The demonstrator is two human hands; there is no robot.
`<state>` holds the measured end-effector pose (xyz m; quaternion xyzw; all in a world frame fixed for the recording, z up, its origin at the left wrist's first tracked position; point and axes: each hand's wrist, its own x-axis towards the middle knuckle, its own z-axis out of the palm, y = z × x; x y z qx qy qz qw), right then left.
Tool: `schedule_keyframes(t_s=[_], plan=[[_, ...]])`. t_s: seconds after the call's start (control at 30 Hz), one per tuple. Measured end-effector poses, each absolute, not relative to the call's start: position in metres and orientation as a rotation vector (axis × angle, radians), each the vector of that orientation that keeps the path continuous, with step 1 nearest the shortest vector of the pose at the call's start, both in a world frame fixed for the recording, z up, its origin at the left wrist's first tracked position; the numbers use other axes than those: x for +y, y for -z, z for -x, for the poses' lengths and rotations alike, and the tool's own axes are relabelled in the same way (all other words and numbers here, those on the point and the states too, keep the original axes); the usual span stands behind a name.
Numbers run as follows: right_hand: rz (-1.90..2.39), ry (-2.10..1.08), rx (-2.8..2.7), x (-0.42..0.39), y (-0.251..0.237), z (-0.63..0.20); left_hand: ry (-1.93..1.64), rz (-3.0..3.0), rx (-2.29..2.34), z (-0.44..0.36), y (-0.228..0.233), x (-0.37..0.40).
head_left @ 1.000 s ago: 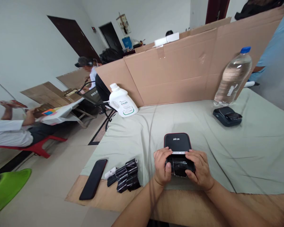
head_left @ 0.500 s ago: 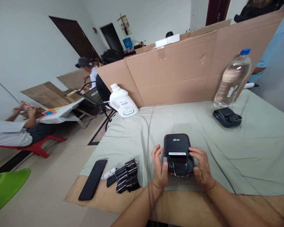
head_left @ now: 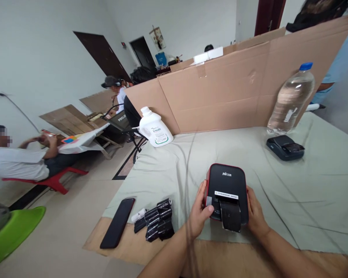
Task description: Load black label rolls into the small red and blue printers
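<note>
A black portable label printer with red sides is held between my two hands at the front of the cloth-covered table. Black film or paper sticks out of its slot toward me, below a white warning strip. My left hand grips the left side, its thumb on the top near a small grey tab. Against the right side, my right hand is wrapped, its fingertips hidden by the printer. To the left lie several black-wrapped rolls and a white roll.
A dark phone lies at the front left. A smaller black printer and a clear water bottle stand at the right. A white jug leans near the cardboard partition. Other people sit at the left.
Both hands have closed on the printer's sides and it now looks larger and tilted, apparently lifted. The whole view has shifted slightly.
</note>
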<state>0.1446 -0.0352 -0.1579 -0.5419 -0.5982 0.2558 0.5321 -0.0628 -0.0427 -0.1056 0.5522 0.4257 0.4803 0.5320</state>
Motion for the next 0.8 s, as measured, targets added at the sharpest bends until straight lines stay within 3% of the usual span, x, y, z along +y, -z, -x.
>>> schedule_keyframes(t_s=[0.27, 0.5, 0.8], plan=[[1.341, -0.652, -1.656, -0.03, 0.168, -0.142, -1.361, -0.38, 1.15, 0.107, 0.091, 0.066], [1.307, -0.627, -1.654, -0.03, 0.166, -0.141, -1.543, -0.311, 1.416, 0.191, 0.055, 0.162], [1.299, -0.639, -1.647, -0.029, 0.162, -0.141, -1.736, -0.451, 1.601, 0.228, 0.053, 0.167]])
